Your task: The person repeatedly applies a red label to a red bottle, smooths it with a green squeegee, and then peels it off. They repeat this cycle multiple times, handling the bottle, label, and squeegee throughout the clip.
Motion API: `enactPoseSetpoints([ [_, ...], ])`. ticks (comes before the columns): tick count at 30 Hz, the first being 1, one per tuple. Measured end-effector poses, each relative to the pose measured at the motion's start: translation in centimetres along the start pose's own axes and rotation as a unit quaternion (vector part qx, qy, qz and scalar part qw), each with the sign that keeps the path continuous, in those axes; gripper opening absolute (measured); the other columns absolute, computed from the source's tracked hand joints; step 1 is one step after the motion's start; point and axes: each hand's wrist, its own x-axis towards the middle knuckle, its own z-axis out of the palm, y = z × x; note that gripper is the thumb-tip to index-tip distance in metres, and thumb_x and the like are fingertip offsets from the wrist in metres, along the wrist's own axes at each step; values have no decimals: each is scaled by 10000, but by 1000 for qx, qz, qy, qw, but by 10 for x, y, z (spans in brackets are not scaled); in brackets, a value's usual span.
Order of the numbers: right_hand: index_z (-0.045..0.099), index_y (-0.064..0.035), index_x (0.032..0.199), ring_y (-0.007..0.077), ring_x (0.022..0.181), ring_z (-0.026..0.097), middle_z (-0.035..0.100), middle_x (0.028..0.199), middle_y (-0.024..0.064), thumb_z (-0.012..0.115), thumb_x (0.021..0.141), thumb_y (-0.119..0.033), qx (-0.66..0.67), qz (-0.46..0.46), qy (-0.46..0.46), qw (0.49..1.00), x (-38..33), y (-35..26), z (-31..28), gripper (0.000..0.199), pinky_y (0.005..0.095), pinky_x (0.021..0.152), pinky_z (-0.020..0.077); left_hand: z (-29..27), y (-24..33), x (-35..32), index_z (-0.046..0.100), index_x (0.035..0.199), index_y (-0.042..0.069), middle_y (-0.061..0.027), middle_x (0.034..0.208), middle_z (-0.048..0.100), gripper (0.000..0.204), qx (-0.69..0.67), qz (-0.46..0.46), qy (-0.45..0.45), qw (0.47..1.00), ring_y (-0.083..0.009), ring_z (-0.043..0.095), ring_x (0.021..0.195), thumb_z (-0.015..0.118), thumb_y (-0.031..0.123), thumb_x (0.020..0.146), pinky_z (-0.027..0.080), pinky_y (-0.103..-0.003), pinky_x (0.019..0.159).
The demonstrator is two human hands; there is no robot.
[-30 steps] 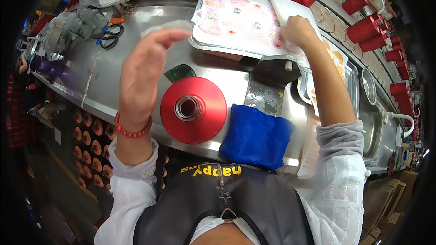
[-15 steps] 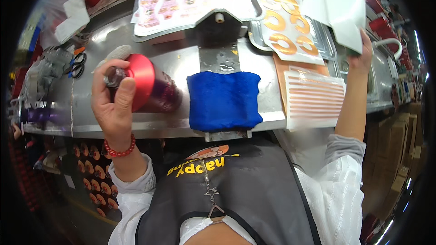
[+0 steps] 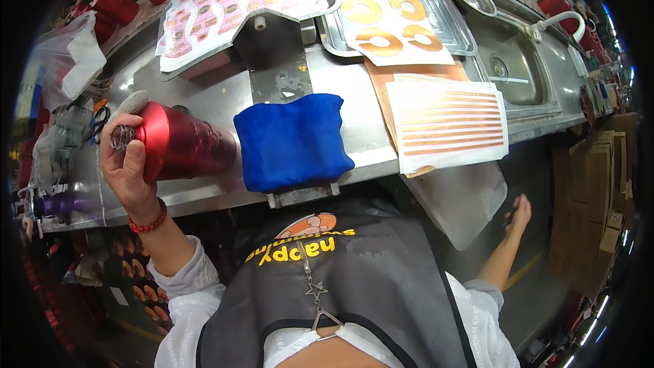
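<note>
My left hand is closed around the neck of a shiny red metal bottle, which lies tilted on its side above the steel bench. A grey-white cloth wad lies just behind that hand. In front of me a padded stand is covered with blue cloth; nothing rests on it. My right hand hangs past the bench's front edge, low on the right, fingers loosely apart and holding nothing I can see. Nearest to it is a translucent plastic sheet or bag below the bench edge.
Sheets with copper stripes and gold ring decals lie right of the stand, the latter on a metal tray. Pink-patterned decals cover another tray. A sink is at far right, cardboard beyond my right hand.
My right hand has let go of a white paper sheet, now out of sight, and dropped from the sink area to below the bench edge. The view has shifted right; my left hand keeps the bottle.
</note>
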Motion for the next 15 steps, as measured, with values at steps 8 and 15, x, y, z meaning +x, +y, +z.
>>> enactPoseSetpoints([
  [8, 632, -44, 1300, 131, 1007, 604, 660, 1164, 66, 578, 995, -167, -118, -556, -366, 737, -82, -351, 340, 333, 245, 821, 465, -11, -10, 1, 580, 1119, -13, -280, 1279, 572, 540, -11, 15, -54, 998, -367, 578, 1162, 694, 460, 885, 425, -483, 1039],
  [15, 644, -152, 1297, 403, 1309, 464, 498, 1410, 164, 682, 821, -616, -464, -516, -142, 706, -78, -411, 529, 666, 494, 990, 493, -1, 0, -8, 571, 1042, 11, -252, 1207, 591, 547, 4, 2, -22, 1000, -371, 591, 1103, 695, 515, 871, 455, -500, 981],
])
